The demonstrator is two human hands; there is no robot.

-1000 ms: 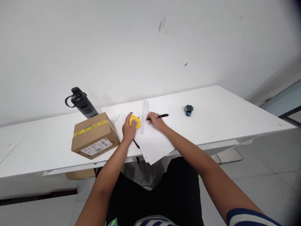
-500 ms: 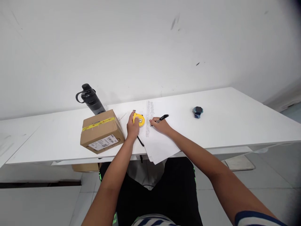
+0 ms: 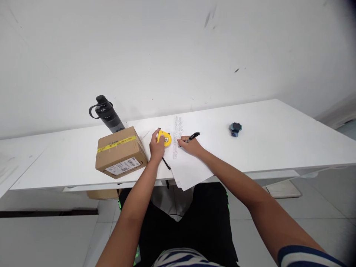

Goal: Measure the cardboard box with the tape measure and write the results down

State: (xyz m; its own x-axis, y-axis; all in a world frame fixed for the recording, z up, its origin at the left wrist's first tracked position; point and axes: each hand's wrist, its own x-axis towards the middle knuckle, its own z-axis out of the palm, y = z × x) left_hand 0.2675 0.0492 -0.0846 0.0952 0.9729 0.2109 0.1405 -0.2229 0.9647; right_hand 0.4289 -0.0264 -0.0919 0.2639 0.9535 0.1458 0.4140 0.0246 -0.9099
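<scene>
My left hand point(image 3: 157, 147) is closed around a yellow tape measure point(image 3: 167, 139), whose black strap point(image 3: 166, 163) hangs toward the table's front edge. In my right hand point(image 3: 190, 145) is a black pen point(image 3: 194, 136), its tip end down at the paper and its back end pointing up to the right. Beneath that hand lie white paper sheets point(image 3: 189, 172) with columns of small handwriting on the upper left part. The tape measure sits just left of the writing. My fingers hide the pen's tip.
A taped cardboard box point(image 3: 119, 150) with a shipping label stands left of my left hand. Behind it is a dark water bottle point(image 3: 107, 113). A blue-black wristwatch point(image 3: 236, 128) lies to the right on the white table point(image 3: 267, 148), which runs along a wall.
The whole view has shifted slightly, so things appear a little higher. Both hands keep their grips, and the pen has barely moved against the paper.
</scene>
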